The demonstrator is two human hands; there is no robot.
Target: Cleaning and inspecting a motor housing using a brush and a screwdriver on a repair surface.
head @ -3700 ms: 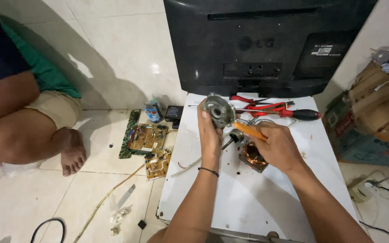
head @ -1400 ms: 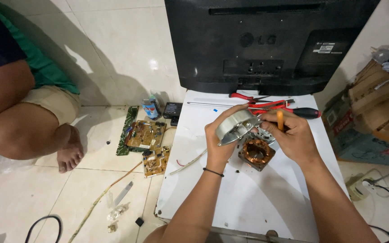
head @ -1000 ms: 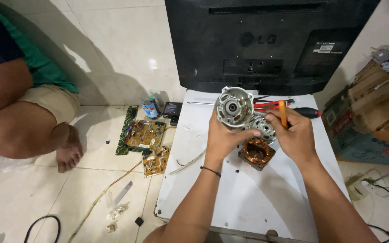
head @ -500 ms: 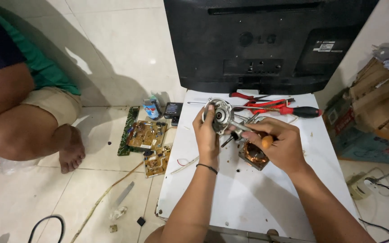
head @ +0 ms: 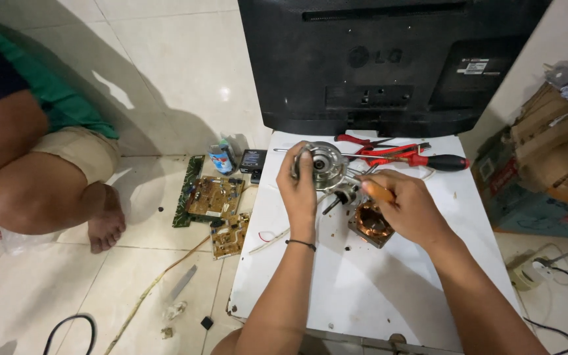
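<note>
My left hand [head: 302,189] grips a round silver metal motor housing [head: 327,164], held upright just above the white table [head: 363,289]. My right hand [head: 405,209] holds an orange-handled screwdriver [head: 377,191] whose dark shaft points left toward the housing's lower side. Under my right hand lies a motor stator with copper windings [head: 371,222] on the table.
A black television back [head: 389,59] stands at the table's far edge. Red pliers [head: 369,144] and a red-and-black screwdriver [head: 438,161] lie behind the housing. Circuit boards [head: 215,200], a small can [head: 220,158] and wires are on the tiled floor. A seated person's leg [head: 41,190] is left. Cardboard boxes [head: 547,164] stand right.
The housing was lifted and turned face-up a second ago; now it is lower, near the table. My right hand has brought the orange screwdriver down beside it.
</note>
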